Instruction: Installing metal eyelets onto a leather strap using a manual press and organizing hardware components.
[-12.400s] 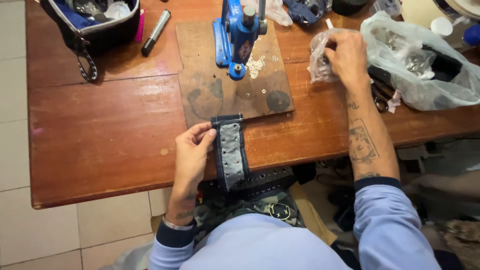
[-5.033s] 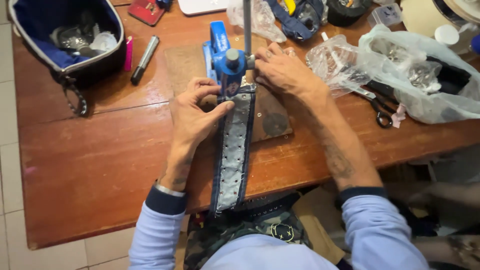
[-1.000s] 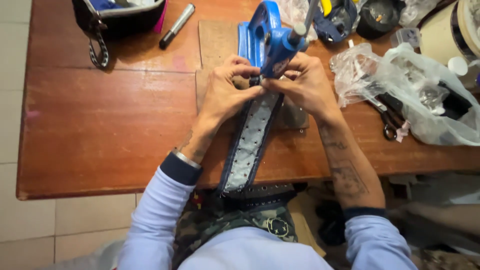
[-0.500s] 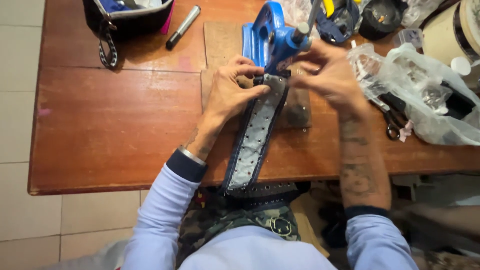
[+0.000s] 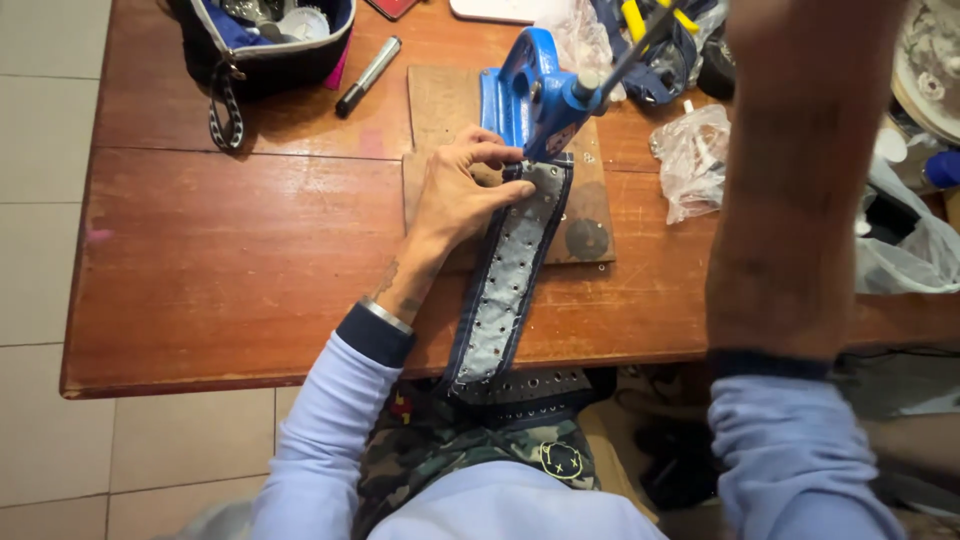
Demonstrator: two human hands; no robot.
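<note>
Wide bare stretch of the wooden worktop [image 5: 230,260] on the left, nothing standing there. Up in the far left corner a dark pouch [image 5: 262,40] and a marker pen [image 5: 367,76] close that side off. Centre is tight: the blue hand press [image 5: 532,95] stands on its wooden board [image 5: 590,225], with the studded strap [image 5: 510,275] running from it to the near edge. Right of the board, a crumpled clear bag [image 5: 692,160], then the raised right forearm [image 5: 800,190] walls off the view beyond.
</note>
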